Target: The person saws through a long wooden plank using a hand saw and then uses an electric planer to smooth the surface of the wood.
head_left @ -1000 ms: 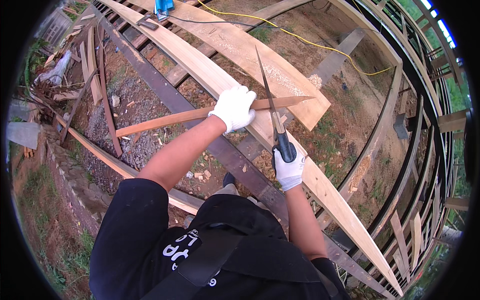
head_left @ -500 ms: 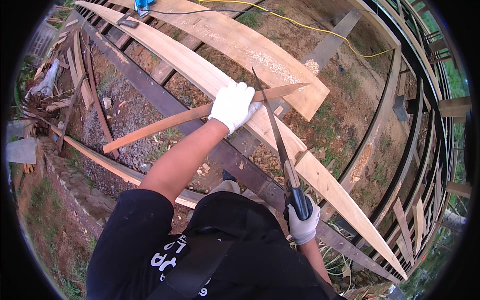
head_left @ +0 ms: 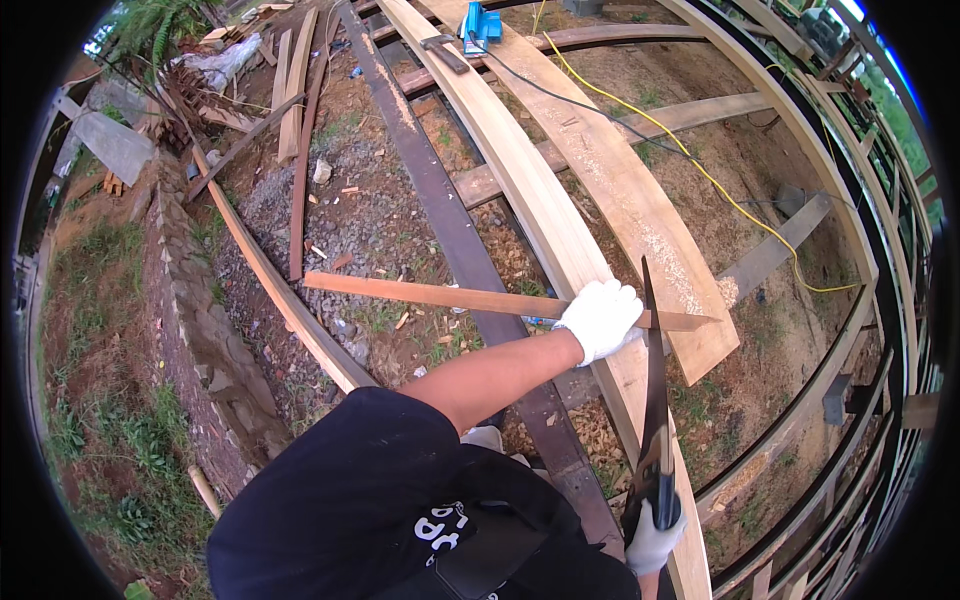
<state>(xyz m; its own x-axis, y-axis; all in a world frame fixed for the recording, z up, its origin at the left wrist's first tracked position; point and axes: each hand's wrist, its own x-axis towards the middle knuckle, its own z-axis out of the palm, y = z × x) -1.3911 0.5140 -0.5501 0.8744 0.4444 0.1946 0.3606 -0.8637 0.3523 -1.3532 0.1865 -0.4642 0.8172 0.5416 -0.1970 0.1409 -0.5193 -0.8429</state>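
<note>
My left hand (head_left: 600, 322), in a white glove, closes over a slim reddish-brown wooden strip (head_left: 430, 293) and presses it onto a long pale plank (head_left: 545, 215). The strip lies crosswise, its pointed right end reaching over a wider board. My right hand (head_left: 655, 538), also gloved, grips the black handle of a handsaw (head_left: 656, 405). Its blade points away from me and crosses the strip just right of my left hand. Whether the teeth have cut into the wood cannot be made out.
The wide board (head_left: 610, 165) carries sawdust, a blue power tool (head_left: 480, 28) and a dark cord. A hammer (head_left: 445, 55) rests on the pale plank. A yellow cable (head_left: 690, 155) trails behind. Dark beam (head_left: 440, 200) runs alongside on the left; a stone edging (head_left: 215, 350) stands farther left.
The view has swung left, so hands, strip and saw appear farther right and lower. My left hand still holds the strip, and the saw still crosses it.
</note>
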